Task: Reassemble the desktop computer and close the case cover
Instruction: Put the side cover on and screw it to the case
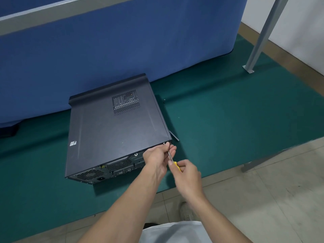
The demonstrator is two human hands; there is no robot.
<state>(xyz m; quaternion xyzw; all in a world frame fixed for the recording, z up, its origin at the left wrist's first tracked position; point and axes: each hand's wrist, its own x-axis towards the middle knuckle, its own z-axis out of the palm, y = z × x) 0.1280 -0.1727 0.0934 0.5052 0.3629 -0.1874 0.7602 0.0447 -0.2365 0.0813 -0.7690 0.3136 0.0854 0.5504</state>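
A black desktop computer case (112, 130) lies on its side on the green mat (228, 111), with its cover on and its rear panel facing me. My right hand (188, 174) grips the yellow handle of a screwdriver (172, 159), whose tip points at a screw (164, 143) at the case's near right rear corner. My left hand (157, 157) pinches the screwdriver's metal shaft near that screw.
A blue partition (122, 50) stands right behind the case. A small loose screw (164, 100) and a dark flat strip (174, 135) lie on the mat to the case's right. A grey metal post (259, 35) is bolted down at the right. Tiled floor (263, 199) borders the mat.
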